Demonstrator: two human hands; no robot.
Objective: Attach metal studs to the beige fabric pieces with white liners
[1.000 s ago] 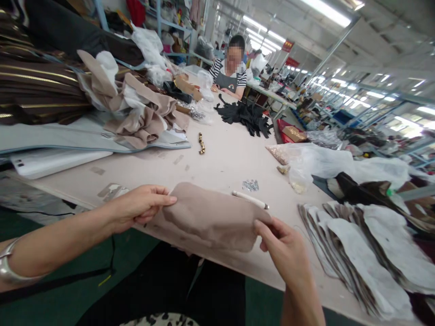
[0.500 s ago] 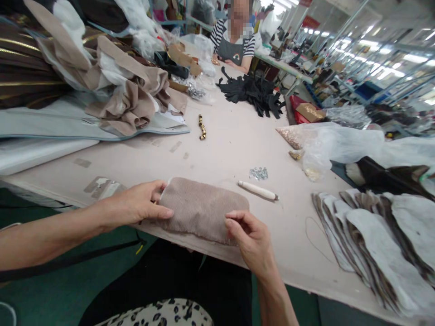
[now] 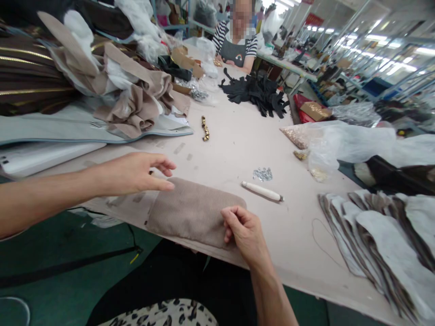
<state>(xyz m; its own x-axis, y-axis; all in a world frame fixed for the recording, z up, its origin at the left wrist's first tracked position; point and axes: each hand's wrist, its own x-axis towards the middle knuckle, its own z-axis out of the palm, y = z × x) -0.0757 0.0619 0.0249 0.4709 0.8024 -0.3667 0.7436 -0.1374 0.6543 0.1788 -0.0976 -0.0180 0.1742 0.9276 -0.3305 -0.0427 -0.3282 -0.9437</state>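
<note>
A ribbed brown fabric piece (image 3: 195, 210), flat with rounded corners, lies at the table's front edge. My left hand (image 3: 146, 174) is over its upper left corner, thumb and fingers apart, holding nothing. At the piece's right end, my right hand (image 3: 243, 228) is closed with thumb and forefinger pinched together. Whatever may be between those fingertips is too small to make out. A white pen-shaped tool (image 3: 261, 191) with a dark tip lies beyond my right hand. Just behind it is a small heap of silvery metal bits (image 3: 263, 174).
On the right lies a row of layered fabric pieces (image 3: 377, 240), with clear plastic bags (image 3: 343, 140) behind. Brown fabric (image 3: 132, 108) is heaped at left. A gold-coloured strand (image 3: 205, 128) and black strips (image 3: 254, 93) lie farther back, where a person (image 3: 236, 47) sits.
My left hand has let go of the fabric piece's left end and lifted up and away. The piece now lies flatter. My right hand stays pinched at its right end.
</note>
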